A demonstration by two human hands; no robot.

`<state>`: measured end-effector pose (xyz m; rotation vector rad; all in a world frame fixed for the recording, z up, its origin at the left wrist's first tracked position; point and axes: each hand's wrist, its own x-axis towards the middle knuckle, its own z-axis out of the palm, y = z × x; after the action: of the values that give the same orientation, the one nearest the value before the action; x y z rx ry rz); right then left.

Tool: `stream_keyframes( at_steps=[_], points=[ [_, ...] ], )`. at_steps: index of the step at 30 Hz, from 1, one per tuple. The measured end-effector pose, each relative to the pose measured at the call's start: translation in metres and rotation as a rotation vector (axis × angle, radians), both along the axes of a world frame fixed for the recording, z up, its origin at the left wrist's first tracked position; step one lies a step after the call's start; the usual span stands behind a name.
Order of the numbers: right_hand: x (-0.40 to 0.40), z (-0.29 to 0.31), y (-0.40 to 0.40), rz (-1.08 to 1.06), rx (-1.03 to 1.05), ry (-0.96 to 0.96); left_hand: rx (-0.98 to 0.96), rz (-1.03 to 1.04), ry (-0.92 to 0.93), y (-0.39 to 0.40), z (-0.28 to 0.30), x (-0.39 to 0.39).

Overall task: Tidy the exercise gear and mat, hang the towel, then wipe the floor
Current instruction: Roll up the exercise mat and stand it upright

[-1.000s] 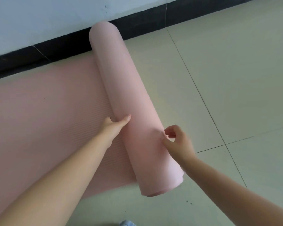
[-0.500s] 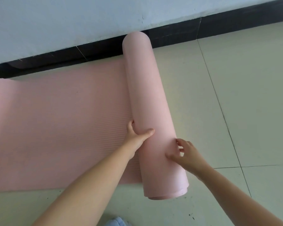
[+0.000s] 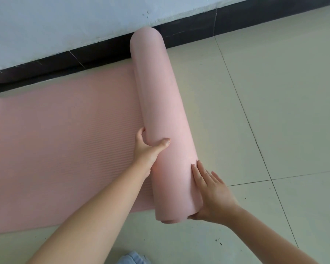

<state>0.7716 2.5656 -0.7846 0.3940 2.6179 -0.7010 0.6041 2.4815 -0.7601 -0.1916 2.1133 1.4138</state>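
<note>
— Pink foam, was that what filled the view?

— Yes. One pink exercise mat point(image 3: 65, 149) lay on a pale tiled floor point(image 3: 274, 111), partly rolled. Its rolled part point(image 3: 160, 111) formed a thick tube running from near the person up toward a black skirting board point(image 3: 189, 29) under a white wall point(image 3: 65, 25). The unrolled, ribbed part spread flat to the left of the tube.

— Where were the person's hands?

— Both were on the tube's near end, apart from each other. The left hand point(image 3: 147, 149) gripped the roll's left side, thumb lying across the top and fingers tucked into the crease where roll met flat mat. The right hand point(image 3: 211, 195) rested flat against the roll's right side, fingers straight and slightly spread, thumb curving beneath the open end.

— Did anything else show?

— Dark grout lines crossed the tiles on the right. A scrap of light blue fabric point(image 3: 133, 259) peeked in at the bottom edge, between the two bare forearms; what it was could not be told.
</note>
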Motion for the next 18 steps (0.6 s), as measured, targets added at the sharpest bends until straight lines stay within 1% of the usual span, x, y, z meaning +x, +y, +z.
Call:
stream_keyframes(
  at_steps=[3, 5, 8, 10, 12, 13, 14, 15, 16, 17, 18],
  points=[
    [0.002, -0.011, -0.005, -0.065, -0.068, 0.082, -0.175, -0.132, 0.05, 0.002, 0.006, -0.007],
    [0.001, -0.008, -0.008, -0.1, -0.062, 0.138, -0.281, -0.183, 0.044, 0.001, 0.007, -0.01],
    [0.004, -0.008, -0.016, -0.111, -0.052, 0.104, -0.371, -0.194, 0.024, -0.003, 0.006, -0.005],
    [0.007, -0.003, -0.022, -0.066, -0.032, 0.133, -0.462, -0.202, 0.079, -0.008, 0.007, -0.004],
    [0.006, 0.008, -0.025, -0.025, -0.123, 0.108, -0.596, -0.225, 0.157, -0.015, 0.011, -0.005],
    [0.003, 0.017, -0.026, -0.035, -0.255, 0.04, -0.659, -0.24, 0.196, -0.02, 0.013, -0.006],
    [-0.001, 0.026, -0.027, -0.081, -0.366, 0.002, -0.713, -0.263, 0.234, -0.024, 0.017, -0.007],
    [-0.007, 0.031, -0.029, -0.191, -0.456, 0.041, -0.756, -0.3, 0.277, -0.028, 0.021, -0.006],
    [-0.014, 0.033, -0.029, -0.351, -0.517, 0.095, -0.785, -0.352, 0.333, -0.031, 0.025, -0.005],
    [-0.022, 0.034, -0.029, -0.499, -0.546, 0.117, -0.804, -0.421, 0.395, -0.034, 0.028, -0.004],
    [-0.031, 0.035, -0.028, -0.579, -0.533, 0.077, -0.822, -0.515, 0.457, -0.036, 0.031, -0.003]
  ],
)
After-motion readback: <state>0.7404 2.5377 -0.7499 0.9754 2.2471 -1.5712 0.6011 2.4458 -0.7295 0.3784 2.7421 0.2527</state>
